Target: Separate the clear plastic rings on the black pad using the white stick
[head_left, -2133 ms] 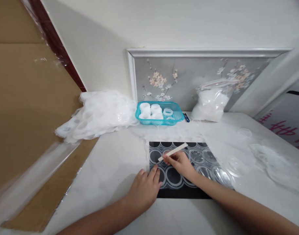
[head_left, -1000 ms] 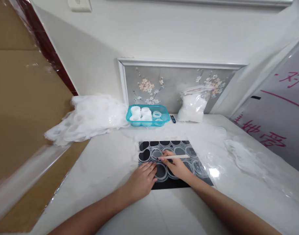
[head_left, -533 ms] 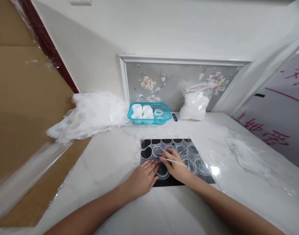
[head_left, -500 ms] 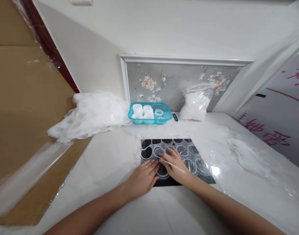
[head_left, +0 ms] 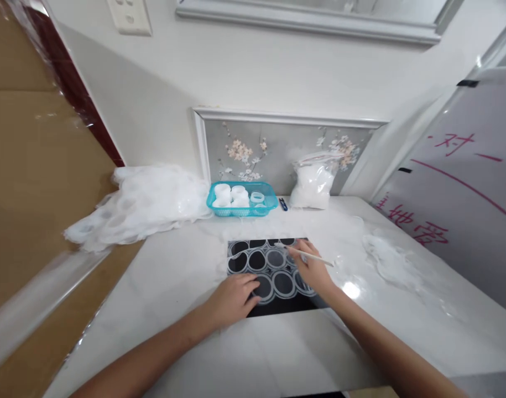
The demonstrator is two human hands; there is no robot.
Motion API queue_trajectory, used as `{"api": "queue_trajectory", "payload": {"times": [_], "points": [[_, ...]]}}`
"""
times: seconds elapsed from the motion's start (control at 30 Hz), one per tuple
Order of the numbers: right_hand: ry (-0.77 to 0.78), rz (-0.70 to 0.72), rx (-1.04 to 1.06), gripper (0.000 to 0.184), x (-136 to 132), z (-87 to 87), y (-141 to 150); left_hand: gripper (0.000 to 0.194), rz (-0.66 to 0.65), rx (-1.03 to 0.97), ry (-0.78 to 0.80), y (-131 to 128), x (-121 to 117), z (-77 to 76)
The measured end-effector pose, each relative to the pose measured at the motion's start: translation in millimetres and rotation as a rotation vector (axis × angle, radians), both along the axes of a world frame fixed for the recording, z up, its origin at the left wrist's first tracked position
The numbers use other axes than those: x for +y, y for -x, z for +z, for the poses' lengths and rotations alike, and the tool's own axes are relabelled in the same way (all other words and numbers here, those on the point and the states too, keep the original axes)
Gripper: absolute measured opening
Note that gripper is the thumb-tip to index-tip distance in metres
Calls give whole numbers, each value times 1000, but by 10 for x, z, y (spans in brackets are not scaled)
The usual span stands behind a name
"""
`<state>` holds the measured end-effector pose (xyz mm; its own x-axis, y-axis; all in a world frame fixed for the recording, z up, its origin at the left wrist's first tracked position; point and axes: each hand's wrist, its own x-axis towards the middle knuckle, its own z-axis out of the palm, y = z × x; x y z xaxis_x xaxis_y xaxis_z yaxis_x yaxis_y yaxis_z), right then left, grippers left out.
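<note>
A translucent sheet with rows of ring-shaped outlines [head_left: 283, 283] lies on a black mat [head_left: 277, 305] on the white table. My left hand [head_left: 235, 296] lies flat with fingers stretched out, touching the near left part of the sheet. Between the fingertips of my right hand [head_left: 313, 271] is a slim white pen-like tool [head_left: 317, 257]. Its tip points left, by the far rows of rings; I cannot make out the tip clearly. A loose strip of the sheet appears to curl across the far left rings.
Behind the mat stands a blue basket [head_left: 273, 205] with white round pieces. To its left is a heap of white translucent sheets [head_left: 153, 199]. A small dark blue tool [head_left: 283, 204] and a bag of white material [head_left: 313, 185] stand right of it. Clear scraps [head_left: 396, 260] lie further right.
My right hand has moved away from my left, toward the far right of the sheet, with the tool. The left hand stays flat near the left edge. The head view has shifted.
</note>
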<state>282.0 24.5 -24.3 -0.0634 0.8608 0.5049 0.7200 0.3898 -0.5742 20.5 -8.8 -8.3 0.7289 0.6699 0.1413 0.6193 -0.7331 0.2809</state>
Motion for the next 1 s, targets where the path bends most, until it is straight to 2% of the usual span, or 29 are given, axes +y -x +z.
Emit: {"api": "queue_trajectory", "payload": {"times": [0.1,0.17,0.23,0.33,0.4,0.5,0.77,1.0], "points": [[105,105,93,30,-102,-107,48,35,6,37,-61,-152,30,57],[167,138,165,32,-96,-151,67,39,19,97,-115,-240,56,31],[204,129,247,34,-72,-174,61,42,64,150,-158,-280,89,-32],[174,63,333,33,-52,-188,26,38,106,135,-201,-245,133,-146],[159,67,345,31,-55,-194,13,37,87,92,-230,-193,150,-206],[222,139,311,31,-65,-208,27,37,46,72,-279,-145,154,-255],[226,186,265,32,-46,-224,44,36,-105,122,-452,-205,150,-370],[245,214,310,30,-45,-210,44,39,-152,109,-404,-194,181,-424]]}}
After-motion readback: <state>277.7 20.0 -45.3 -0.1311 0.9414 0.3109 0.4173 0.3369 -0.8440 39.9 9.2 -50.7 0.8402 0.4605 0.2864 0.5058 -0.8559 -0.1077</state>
